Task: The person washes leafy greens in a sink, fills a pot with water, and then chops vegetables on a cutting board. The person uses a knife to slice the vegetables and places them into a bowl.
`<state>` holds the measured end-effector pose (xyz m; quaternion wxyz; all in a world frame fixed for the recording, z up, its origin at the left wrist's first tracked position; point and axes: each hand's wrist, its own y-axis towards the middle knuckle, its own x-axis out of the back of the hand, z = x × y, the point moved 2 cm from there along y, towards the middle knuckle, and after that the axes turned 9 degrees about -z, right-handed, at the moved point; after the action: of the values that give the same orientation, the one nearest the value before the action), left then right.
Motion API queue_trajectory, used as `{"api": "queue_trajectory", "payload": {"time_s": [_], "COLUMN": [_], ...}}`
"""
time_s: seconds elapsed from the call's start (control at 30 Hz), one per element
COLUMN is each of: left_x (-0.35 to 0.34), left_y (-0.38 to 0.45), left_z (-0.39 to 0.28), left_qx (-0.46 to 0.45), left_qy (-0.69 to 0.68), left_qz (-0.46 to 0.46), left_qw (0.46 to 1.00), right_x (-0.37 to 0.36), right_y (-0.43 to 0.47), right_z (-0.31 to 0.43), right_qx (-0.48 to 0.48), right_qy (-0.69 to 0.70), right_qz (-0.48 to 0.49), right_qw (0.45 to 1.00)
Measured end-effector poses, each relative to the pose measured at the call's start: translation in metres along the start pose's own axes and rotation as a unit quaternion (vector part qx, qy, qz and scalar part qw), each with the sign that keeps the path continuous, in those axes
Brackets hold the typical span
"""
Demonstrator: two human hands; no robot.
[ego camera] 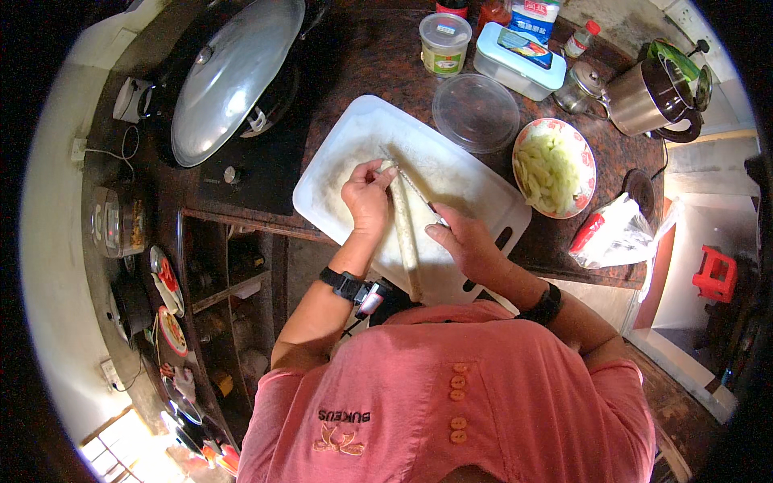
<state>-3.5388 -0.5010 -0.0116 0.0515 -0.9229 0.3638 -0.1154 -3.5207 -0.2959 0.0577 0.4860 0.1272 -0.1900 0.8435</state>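
A white plastic cutting board (338,130) lies at a slant over the counter edge. My left hand (369,196) grips the upper end of a long, pale root vegetable (403,232), whose darker lower end points towards my body. In my right hand (462,238) is a knife (415,186), its narrow blade slanting up and left, its tip close to my left fingers and the top of the root. A bowl with a red pattern (587,175) stands right of the board, full of pale green slices (546,169). A clear round lid (476,113) lies between bowl and tubs.
At upper left, a large metal wok lid (238,78) is over the cooktop (259,181). A lidded tub (445,48), a blue-lidded box (519,63), a glass teapot (583,87) and a steel kettle (640,99) line the back right. A plastic bag (616,232) lies near the right edge.
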Motion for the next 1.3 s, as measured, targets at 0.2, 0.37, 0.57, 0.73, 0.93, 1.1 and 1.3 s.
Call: {"api": "queue_trajectory", "payload": {"time_s": [0.2,0.37,0.57,0.73,0.93,1.1,1.3], "left_x": [0.002,0.002,0.001,0.002,0.003,0.001,0.002], "left_y": [-0.004,-0.008,-0.003,-0.004,-0.007,-0.006,-0.008], "left_z": [-0.001,-0.002,0.004,0.000,-0.005,0.007,0.005], "left_qx": [-0.002,0.005,0.018,0.064,0.061,0.009,-0.004], "left_qy": [-0.023,-0.039,-0.045,-0.044,-0.038,-0.067,-0.070], "left_qz": [0.003,0.004,0.009,0.017,0.017,0.003,0.007], "left_qw": [1.000,0.999,0.999,0.997,0.997,0.998,0.997], "right_x": [0.006,0.007,0.003,-0.008,-0.012,0.009,0.018], "right_y": [0.002,0.003,0.008,0.040,0.041,0.015,0.006], "right_z": [0.018,0.024,0.023,0.011,0.000,0.000,0.012], "right_qx": [0.035,0.008,-0.006,0.017,0.018,-0.017,-0.027], "right_qy": [-0.031,-0.071,-0.081,0.001,0.063,0.011,-0.006], "right_qz": [-0.016,0.016,0.025,0.045,0.026,0.031,0.053], "right_qw": [0.999,0.997,0.996,0.999,0.998,0.999,0.998]}}
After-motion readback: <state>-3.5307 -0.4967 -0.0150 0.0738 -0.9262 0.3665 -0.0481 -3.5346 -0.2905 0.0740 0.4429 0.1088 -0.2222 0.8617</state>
